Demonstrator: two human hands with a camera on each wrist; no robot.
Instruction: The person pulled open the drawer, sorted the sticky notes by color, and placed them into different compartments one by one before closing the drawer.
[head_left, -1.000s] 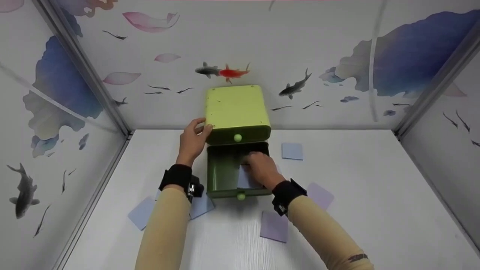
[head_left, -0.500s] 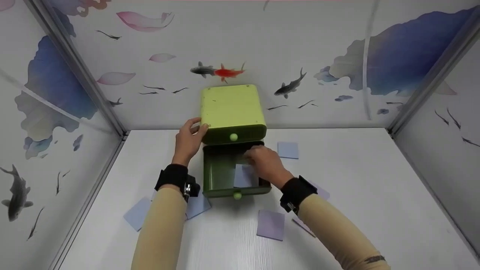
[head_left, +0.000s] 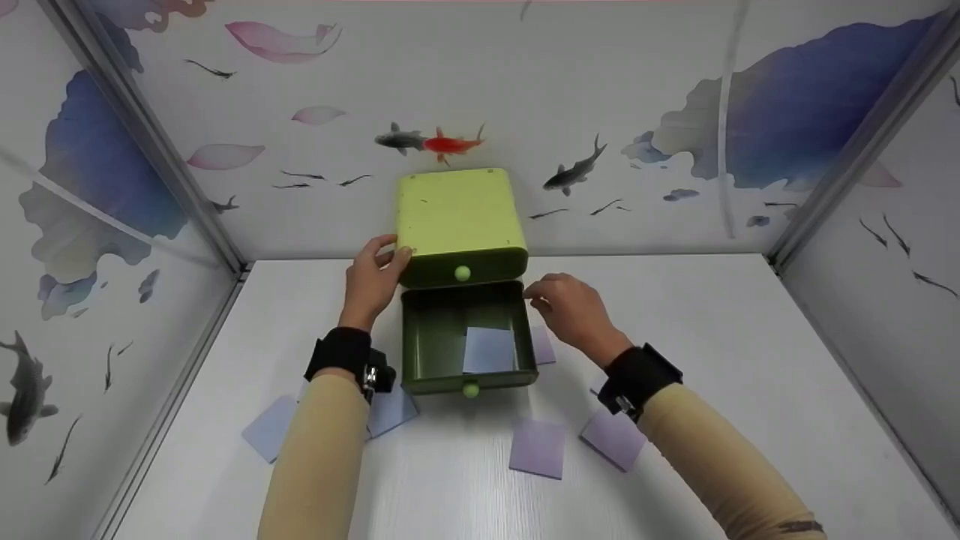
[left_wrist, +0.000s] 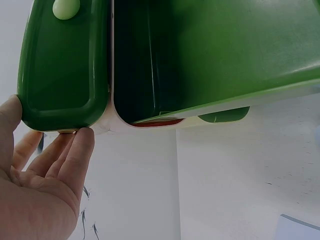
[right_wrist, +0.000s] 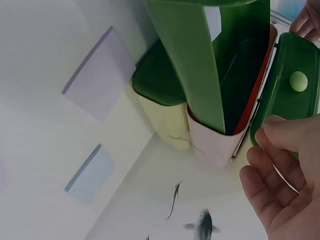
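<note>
A yellow-topped drawer unit [head_left: 461, 214] stands against the back wall. Below its shut top drawer, a green drawer [head_left: 435, 341] is pulled out, with a light blue square tile [head_left: 489, 350] lying inside at the front right. My left hand [head_left: 371, 279] rests on the unit's left front corner, thumb near the top edge and fairly straight fingers along the side. Beside the drawer's right back corner hovers my right hand [head_left: 574, 307], fingers loosely bent, holding nothing. The right wrist view shows a light blue tile [right_wrist: 92, 175] that this hand hides in the head view.
Purple tiles [head_left: 537, 448] lie at the front right, one [head_left: 613, 439] near the right wrist. Another [head_left: 543, 345] is beside the drawer. Blue tiles [head_left: 270, 429] lie at the front left, partly under the left arm. Printed walls enclose the white table [head_left: 697, 315].
My right hand has come out of the drawer and moved right, past its edge, leaving the blue tile inside in full view. The left hand stays on the unit's corner.
</note>
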